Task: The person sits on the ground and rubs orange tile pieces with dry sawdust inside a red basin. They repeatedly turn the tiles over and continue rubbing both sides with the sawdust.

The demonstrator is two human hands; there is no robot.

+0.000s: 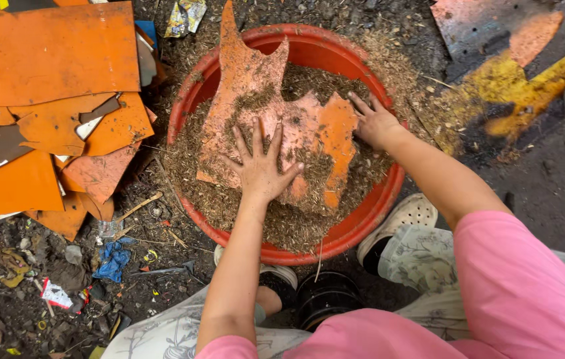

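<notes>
Outdoor scrap-sorting yard or informal workshop. Indicators: bare dirt ground (548,179) strewn with litter and debris; stacked orange sheet offcuts (43,100) at upper left; a red plastic basin (362,219) of sawdust-like shavings at centre; corroded metal plate (488,33) at upper right.

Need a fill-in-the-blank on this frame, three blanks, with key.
1. The jagged orange sheet lies in a round red plastic ____, on brown sawdust-like debris.
2. The left hand presses on the sheet with fingers ____.
3. The right hand touches the sheet's ____ edge.

Missing words: tub; spread; right
</notes>
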